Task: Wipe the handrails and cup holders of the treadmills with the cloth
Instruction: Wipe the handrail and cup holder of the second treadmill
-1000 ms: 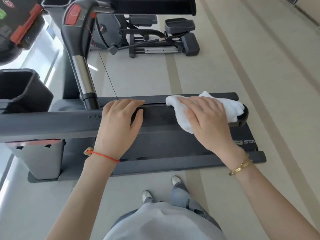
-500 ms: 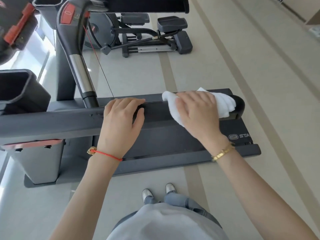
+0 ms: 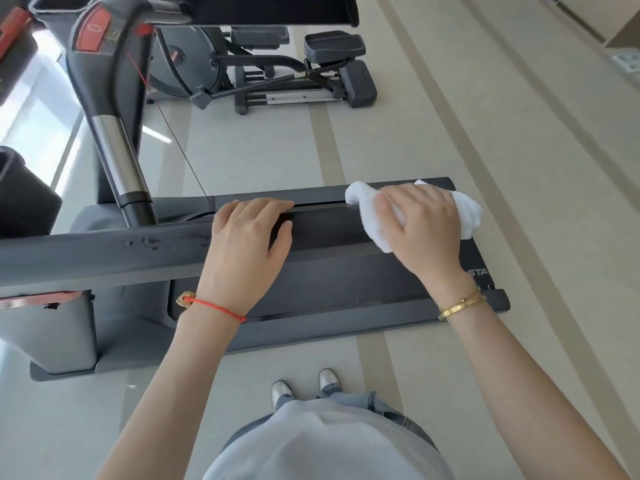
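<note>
The dark grey near handrail (image 3: 104,258) of the treadmill runs left to right across the view. My left hand (image 3: 246,247) grips it near the middle, fingers curled over the top and thumb on the near side. My right hand (image 3: 422,230) holds a white cloth (image 3: 467,209) wrapped over the rail's right end, which the cloth hides. A black cup holder (image 3: 24,202) sits at the left edge, partly cut off by the frame.
The treadmill deck (image 3: 346,282) lies under the rail. A console upright with a red button (image 3: 93,29) and a silver post (image 3: 117,157) rises at the left. An elliptical machine (image 3: 294,74) stands beyond. My shoes (image 3: 304,386) are on the beige floor.
My right hand slid the cloth a little left along the rail, then back right over its end. My left hand has kept its grip in the same place.
</note>
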### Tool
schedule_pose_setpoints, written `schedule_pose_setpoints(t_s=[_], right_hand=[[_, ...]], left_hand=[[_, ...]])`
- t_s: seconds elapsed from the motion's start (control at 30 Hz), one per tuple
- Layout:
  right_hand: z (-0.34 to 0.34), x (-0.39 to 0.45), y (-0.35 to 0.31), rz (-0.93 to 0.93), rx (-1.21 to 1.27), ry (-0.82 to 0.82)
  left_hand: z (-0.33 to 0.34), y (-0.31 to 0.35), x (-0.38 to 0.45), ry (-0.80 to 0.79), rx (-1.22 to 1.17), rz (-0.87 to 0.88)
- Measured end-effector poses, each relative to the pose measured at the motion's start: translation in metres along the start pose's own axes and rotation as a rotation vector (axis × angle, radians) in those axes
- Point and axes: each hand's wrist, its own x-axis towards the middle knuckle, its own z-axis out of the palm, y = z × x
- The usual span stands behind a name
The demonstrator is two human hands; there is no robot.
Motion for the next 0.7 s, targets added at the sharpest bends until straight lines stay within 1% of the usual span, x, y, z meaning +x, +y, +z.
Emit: schedule_pose_setpoints(t_s=[0.07,0.1,0.23,0.3,0.37,0.43,0.53,0.57,0.6,0.63,0.7], right_hand=[[0.001,0.011,0.001,0.061,0.001,-0.032],[0.001,0.013,0.001,0.061,0.018,-0.033],[0.003,-0.016,0.01,-0.068,0.11,0.047],[0.004,-0.032,0.017,-0.117,0.127,0.026],[0.001,-0.03,0.025,-0.147,0.138,0.003],[-0.005,-0.016,0.03,-0.081,0.175,-0.035],[-0.013,0.012,0.042,0.187,0.359,-0.243],[-0.013,0.015,0.046,0.231,0.395,-0.29],[-0.013,0.013,0.047,0.23,0.389,-0.292],[-0.013,0.008,0.045,0.193,0.358,-0.257],[-0.01,-0.01,0.039,0.056,0.292,-0.156]], left_hand=[[0.004,0.006,0.002,-0.004,0.008,0.001],[0.006,0.009,0.003,-0.006,0.013,0.005],[0.01,0.017,0.005,-0.003,0.039,0.004],[0.012,0.018,0.005,0.003,0.049,-0.009],[0.013,0.019,0.005,0.011,0.05,-0.018],[0.013,0.02,0.005,0.013,0.049,-0.029],[0.014,0.022,0.003,0.027,0.048,-0.047],[0.015,0.023,0.002,0.031,0.045,-0.055],[0.016,0.023,0.002,0.036,0.043,-0.061],[0.016,0.024,0.002,0.04,0.04,-0.067],[0.016,0.024,0.003,0.046,0.039,-0.075]])
